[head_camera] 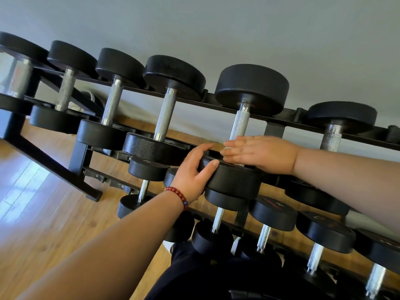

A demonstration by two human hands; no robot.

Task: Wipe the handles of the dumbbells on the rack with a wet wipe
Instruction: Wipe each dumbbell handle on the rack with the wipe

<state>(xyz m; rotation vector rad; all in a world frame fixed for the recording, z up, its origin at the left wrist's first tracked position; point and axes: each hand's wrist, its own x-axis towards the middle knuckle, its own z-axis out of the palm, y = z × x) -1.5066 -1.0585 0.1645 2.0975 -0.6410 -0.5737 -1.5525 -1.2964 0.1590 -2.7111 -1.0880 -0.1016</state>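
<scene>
Top tier of the rack (pixel 49 163), seen from above at a tilt. Six dumbbells lie across the two rails with their knurled steel handles pointing toward you. The fifth dumbbell (pixel 252 89) from the left is the one you are touching. Your left hand (pixel 192 176), with a red bead bracelet (pixel 176 194) at the wrist, grips the near head (pixel 233 182) of this dumbbell: the thumb (pixel 211 166) lies on its upper face and the fingers curl over its far edge. Your right hand (pixel 259 154) reaches in from the right and lies flat, palm down and fingers straight and together, over the lower end of the handle (pixel 240 124) where it meets the near head. The upper part of the handle is bare. A pale strip (pixel 237 164) shows under the fingertips, and whether it is the wipe cannot be told. Smaller dumbbells (pixel 272 213) sit on the tier below, just beneath both hands. The rack stands on a wooden floor (pixel 43 202) against a grey wall (pixel 216 29).
</scene>
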